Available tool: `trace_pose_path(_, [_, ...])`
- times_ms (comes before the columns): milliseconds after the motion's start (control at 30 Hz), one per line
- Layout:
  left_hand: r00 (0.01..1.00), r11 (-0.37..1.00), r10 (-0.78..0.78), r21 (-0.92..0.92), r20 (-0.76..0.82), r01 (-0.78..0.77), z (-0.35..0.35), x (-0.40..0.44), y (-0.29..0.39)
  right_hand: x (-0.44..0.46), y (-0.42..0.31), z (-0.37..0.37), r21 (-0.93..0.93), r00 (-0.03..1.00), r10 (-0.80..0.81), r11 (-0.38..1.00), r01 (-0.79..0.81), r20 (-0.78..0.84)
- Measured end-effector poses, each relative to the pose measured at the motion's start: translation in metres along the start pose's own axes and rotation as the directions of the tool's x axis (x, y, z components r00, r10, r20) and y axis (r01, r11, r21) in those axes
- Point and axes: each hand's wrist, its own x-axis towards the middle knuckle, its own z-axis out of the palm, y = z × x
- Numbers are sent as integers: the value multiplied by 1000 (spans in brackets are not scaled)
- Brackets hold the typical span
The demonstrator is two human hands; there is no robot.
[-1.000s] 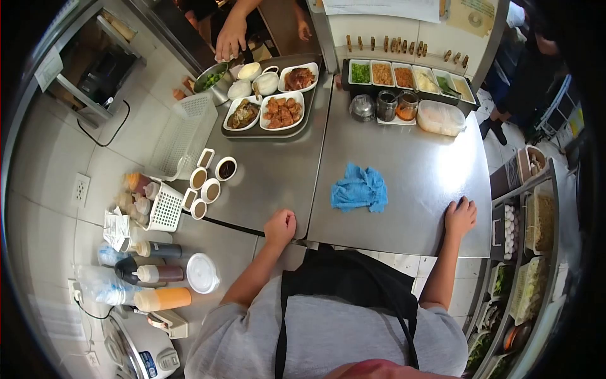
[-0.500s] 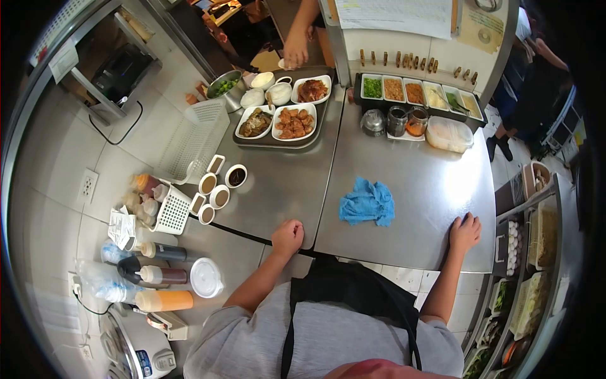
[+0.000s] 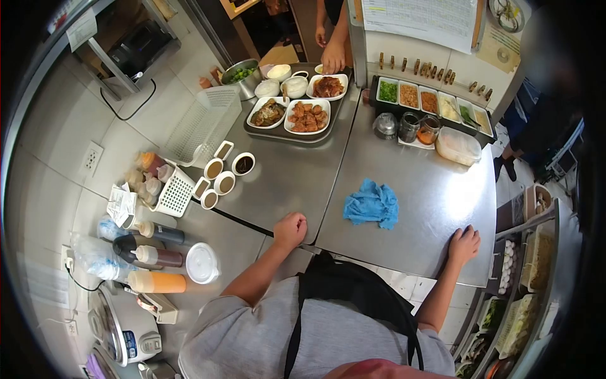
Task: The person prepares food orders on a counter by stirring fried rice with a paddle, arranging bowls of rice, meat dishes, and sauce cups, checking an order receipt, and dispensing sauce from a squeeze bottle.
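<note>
My left hand (image 3: 290, 229) rests on the front edge of the steel table (image 3: 303, 174), its fingers curled closed; whether anything is inside is hidden. On the table's right part lies my right hand (image 3: 464, 245), palm down with the fingers apart and holding nothing. A crumpled blue cloth (image 3: 371, 204) lies between the two hands, farther back and touching neither. Small sauce cups (image 3: 224, 183) stand to the left beyond my left hand. At the back, a tray (image 3: 297, 137) bears white dishes of cooked meat (image 3: 307, 118) and bowls of white food (image 3: 294, 86).
Another person's hand (image 3: 333, 55) reaches to the tray's back corner. A topping rack (image 3: 435, 107), jars (image 3: 409, 126) and a plastic container (image 3: 458, 146) stand at the back right. Squeeze bottles (image 3: 158, 282) and a white basket (image 3: 175, 194) are on the left; shelves (image 3: 530, 265) flank the right.
The camera view has shifted and tilted. The other person's hand has moved right, from above the bowls to the tray's back right corner. My hands stay resting on the table.
</note>
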Motion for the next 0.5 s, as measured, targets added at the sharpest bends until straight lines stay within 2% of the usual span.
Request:
trace_pose_path(433, [1000, 1000, -23, -21, -4, 22, 1, -1, 3, 0, 1, 0, -29, 999, -16, 999, 15, -43])
trace_pose_path(500, [999, 999, -31, 22, 14, 30, 1, -4, 3, -1, 2, -2, -11, 1000, 0, 1000, 0, -6])
